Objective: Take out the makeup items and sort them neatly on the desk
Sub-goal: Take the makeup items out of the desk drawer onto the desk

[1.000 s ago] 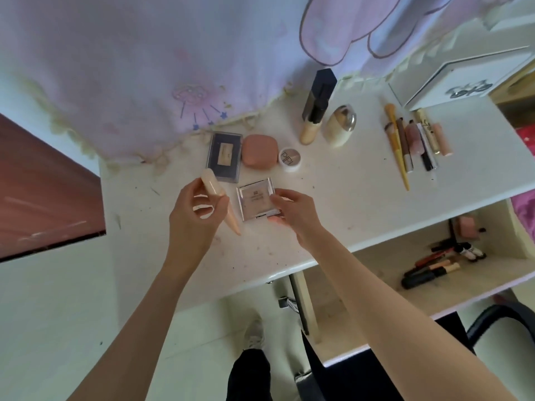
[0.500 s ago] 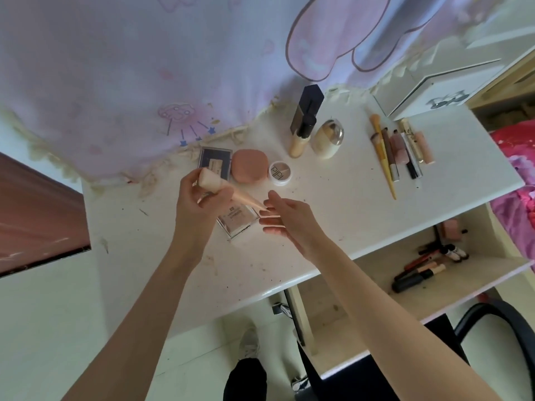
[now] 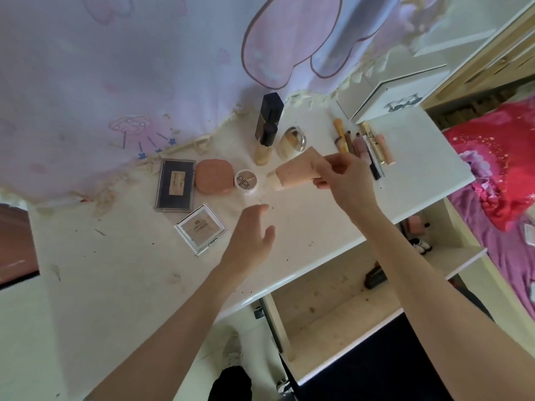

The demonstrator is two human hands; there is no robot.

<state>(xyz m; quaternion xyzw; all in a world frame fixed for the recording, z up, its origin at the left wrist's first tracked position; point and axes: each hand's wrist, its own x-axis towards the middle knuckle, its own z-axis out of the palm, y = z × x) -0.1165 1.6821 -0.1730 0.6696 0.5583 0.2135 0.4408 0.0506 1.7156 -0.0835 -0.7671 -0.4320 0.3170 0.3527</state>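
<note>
Head view: my right hand (image 3: 344, 180) pinches the peach tube (image 3: 295, 173) by its flat end, holding it above the desk (image 3: 304, 227) toward the back edge, cap pointing left. My left hand (image 3: 252, 238) hovers with fingers loosely spread, gripping nothing, just right of the square compact (image 3: 200, 228).
</note>
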